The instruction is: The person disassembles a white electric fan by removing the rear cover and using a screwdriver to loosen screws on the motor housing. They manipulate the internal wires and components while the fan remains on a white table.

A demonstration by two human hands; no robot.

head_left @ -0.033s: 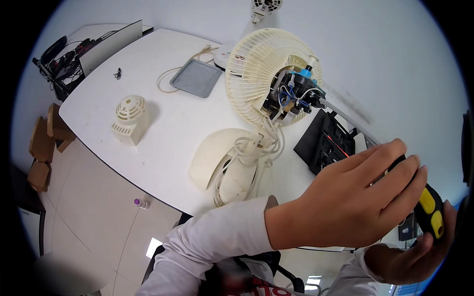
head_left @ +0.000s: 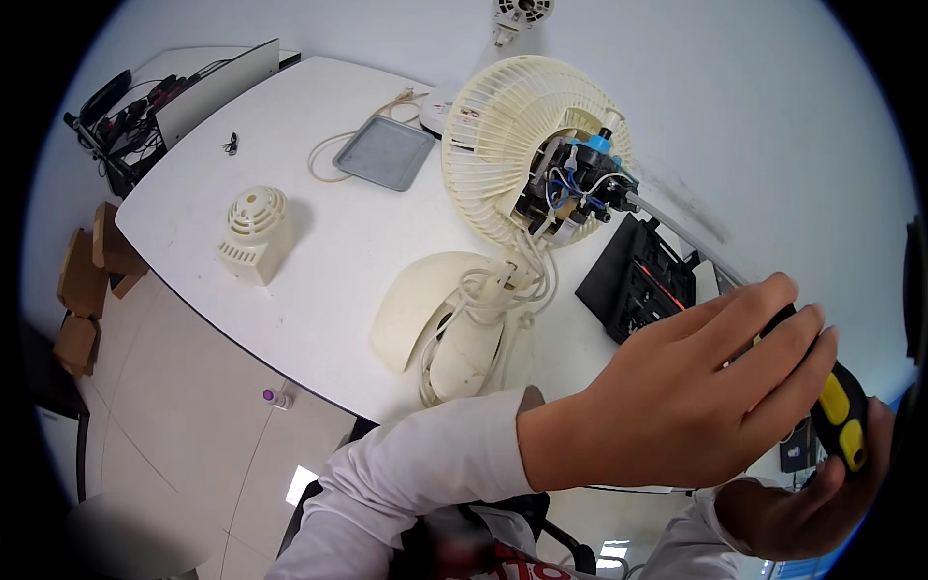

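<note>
Well left of the fan (head_left: 474,159), brown boxes (head_left: 81,266) are sitting on the floor. Nearer to it, still on its left, a white cover (head_left: 257,227) with slots is standing on the table (head_left: 329,319), with a small black clip (head_left: 230,145) lying farther back. A purple-capped bottle (head_left: 277,398) is resting on the floor, below and left of the fan. Just left of the fan a grey tray (head_left: 385,153) is lying near a pale cord (head_left: 317,159). Directly below the fan, the base (head_left: 464,360) is showing loops of white cable. The fan is tilting, its bare motor (head_left: 565,188) facing right, blue and white wires showing. Right of and below the fan, an opened black toolbox (head_left: 657,275) is lying.

Farther right, the left hand (head_left: 677,387) is curling around the screwdriver (head_left: 839,411), whose long shaft is reaching up-left to the motor's black end; I can't tell how firmly its tip is sitting. Farthest right of the fan, the right hand (head_left: 831,503) is clasping the handle's yellow-and-black end.
</note>
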